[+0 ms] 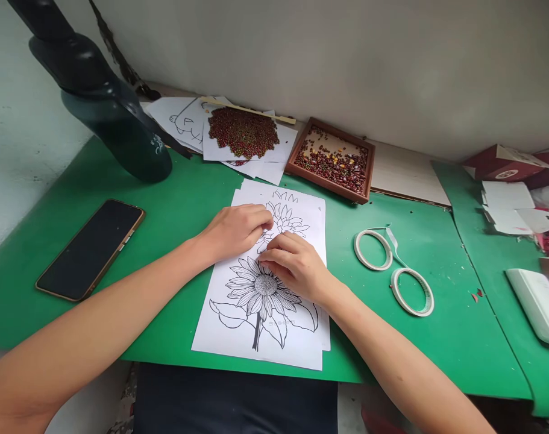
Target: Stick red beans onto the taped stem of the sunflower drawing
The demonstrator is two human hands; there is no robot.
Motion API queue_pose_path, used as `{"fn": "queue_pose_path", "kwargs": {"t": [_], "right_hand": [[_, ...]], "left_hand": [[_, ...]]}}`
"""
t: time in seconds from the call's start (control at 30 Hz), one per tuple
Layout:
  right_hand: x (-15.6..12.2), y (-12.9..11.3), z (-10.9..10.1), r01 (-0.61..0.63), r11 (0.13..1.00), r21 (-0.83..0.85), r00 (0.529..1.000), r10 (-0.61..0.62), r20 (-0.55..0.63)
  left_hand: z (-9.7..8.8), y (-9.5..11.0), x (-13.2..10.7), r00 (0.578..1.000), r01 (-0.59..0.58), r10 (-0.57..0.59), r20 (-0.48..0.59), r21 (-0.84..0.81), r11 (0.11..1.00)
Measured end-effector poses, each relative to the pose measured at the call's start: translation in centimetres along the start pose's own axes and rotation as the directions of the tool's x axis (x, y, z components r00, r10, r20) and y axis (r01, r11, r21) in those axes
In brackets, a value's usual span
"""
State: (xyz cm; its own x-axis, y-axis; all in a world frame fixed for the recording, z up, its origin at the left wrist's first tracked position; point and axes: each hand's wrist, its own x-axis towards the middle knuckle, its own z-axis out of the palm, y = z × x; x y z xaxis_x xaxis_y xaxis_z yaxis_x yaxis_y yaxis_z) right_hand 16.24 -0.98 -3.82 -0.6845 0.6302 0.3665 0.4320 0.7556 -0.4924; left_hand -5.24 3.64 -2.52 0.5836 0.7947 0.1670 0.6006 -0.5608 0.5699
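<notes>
2 hands meet on a sunflower sheet [274, 337]; the sheet lies flat on the green surface [179, 205], at its near edge and straight ahead of the person, with further sheets showing beneath its right and top edges. Left hand [235, 229]: knuckles up, fingers curled in, tips pressed to the paper beside the upper, smaller flower. Right hand [296, 265]: fingers bent and close together, tips touching the paper just left of that hand, above the large flower head. The fingertips of both hands all but touch; whether either hand pinches anything small cannot be told, as the fingers hide the spot.

Left of the sheet, well apart: 1 phone [91, 248], screen dark, lying flat. Behind it: a dark lamp [106, 108], leaning in from the top left corner.

At the back of the surface: loose papers [175, 117] carrying a heap of red-brown seeds [242, 131]; just to the right, a brown tray [328, 185] partly filled with mixed seeds.

Right of the sheet: 2 tape rings [372, 249] [412, 292], lying flat and joined by a loose strip. Far right: a dark red box [504, 163]; white cards [509, 205]; a white case [534, 301], cut off by the frame.
</notes>
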Motion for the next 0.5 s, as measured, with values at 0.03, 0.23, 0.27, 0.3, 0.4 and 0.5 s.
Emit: {"fn": "queue_pose_path", "kwargs": {"t": [0.03, 0.23, 0.27, 0.3, 0.4, 0.5], "right_hand": [[0.01, 0.0, -0.01, 0.0, 1.0, 0.006, 1.0, 0.0, -0.002], [0.07, -0.26, -0.4, -0.006, 0.998, 0.068, 1.0, 0.006, -0.005], [0.04, -0.31, -0.48, -0.008, 0.996, 0.085, 1.0, 0.01, -0.019], [0.0, -0.35, -0.55, -0.011, 0.995, 0.103, 0.999, 0.015, -0.041], [-0.14, -0.36, -0.65, 0.001, 0.991, 0.134, 0.996, 0.011, -0.092], [-0.22, -0.27, -0.61, 0.037, 0.993, 0.114, 0.998, -0.03, -0.064]], "left_hand": [[-0.01, 0.01, 0.01, 1.0, 0.0, 0.0, 0.0, -0.001, 1.0], [-0.05, 0.07, 0.0, 1.0, 0.0, 0.0, -0.002, 0.008, 1.0], [-0.05, 0.06, -0.02, 1.0, -0.001, 0.001, -0.002, 0.008, 1.0], [-0.06, 0.06, -0.03, 1.0, -0.004, 0.004, -0.003, 0.008, 1.0], [-0.06, 0.02, -0.06, 1.0, -0.015, 0.015, -0.004, 0.009, 1.0], [-0.01, -0.02, -0.03, 1.0, -0.013, 0.013, -0.005, 0.008, 1.0]]}}
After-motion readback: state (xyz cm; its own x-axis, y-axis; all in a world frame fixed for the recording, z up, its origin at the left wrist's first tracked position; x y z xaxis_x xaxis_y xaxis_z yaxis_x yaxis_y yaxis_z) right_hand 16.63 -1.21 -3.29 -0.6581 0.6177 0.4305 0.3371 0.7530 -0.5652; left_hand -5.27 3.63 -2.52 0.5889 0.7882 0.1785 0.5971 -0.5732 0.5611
